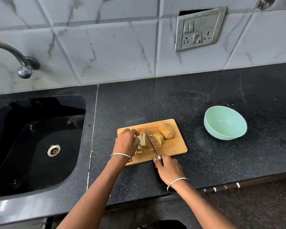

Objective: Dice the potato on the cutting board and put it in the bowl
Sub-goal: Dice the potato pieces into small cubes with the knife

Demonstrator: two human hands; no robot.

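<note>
Pale cut potato strips (142, 140) lie mid rectangular wooden cutting board (172, 148), with the left hand (126, 142) curled over them. Right hand (168, 169) grips the steel knife (151, 142). Two brown-skinned potato pieces (166, 131) uncut. Mint-green round bowl (221, 135) empty, well apart. Probably under half done.

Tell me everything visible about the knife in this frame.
The knife has a narrow grey metal blade, a shiny silver collar and a dark handle, mostly hidden in the right hand, which grips it. The blade runs diagonally over the wooden cutting board, tip pointing away from the person, just right of the pale potato strips that the left hand holds. Whether its edge touches the board cannot be told.
</note>
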